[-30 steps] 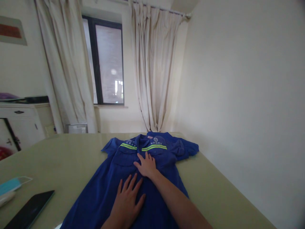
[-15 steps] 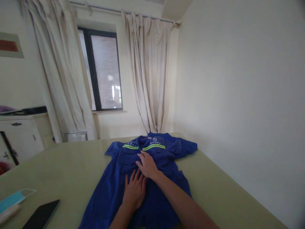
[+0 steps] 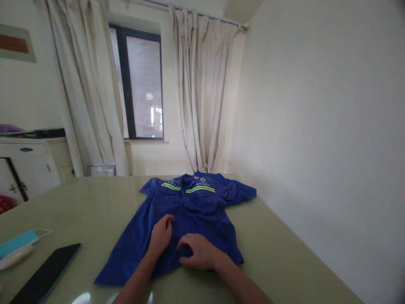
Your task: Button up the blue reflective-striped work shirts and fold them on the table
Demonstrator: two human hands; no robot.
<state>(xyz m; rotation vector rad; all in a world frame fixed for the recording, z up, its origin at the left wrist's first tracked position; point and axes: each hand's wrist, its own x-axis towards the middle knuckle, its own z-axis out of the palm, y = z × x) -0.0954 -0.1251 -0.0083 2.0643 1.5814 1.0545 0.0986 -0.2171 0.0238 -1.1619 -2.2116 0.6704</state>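
A blue short-sleeved work shirt [image 3: 202, 215] with yellow-green reflective stripes and white print lies front up on the table, its collar away from me. My left hand [image 3: 161, 234] is on the middle of the shirt front. Its fingers are curled together at the cloth, and the fingertips are partly hidden. Lower down, near the hem, my right hand [image 3: 201, 252] has its thumb and fingers bent into a C with a gap between them. Another piece of blue clothing [image 3: 248, 193] lies partly beneath the shirt at the far right.
On the pale green table [image 3: 284, 261] at the left lie a black phone [image 3: 47, 272], a blue face mask [image 3: 19, 243] and a white object [image 3: 15, 256]. A wall [image 3: 316, 126] runs along the right side. Curtains [image 3: 205, 93] and a window [image 3: 145, 84] are behind.
The right hand has come back from the chest to near the hem. The left hand has moved slightly up and left, its fingers now curled. The shirt looks flatter, and its hem is in view.
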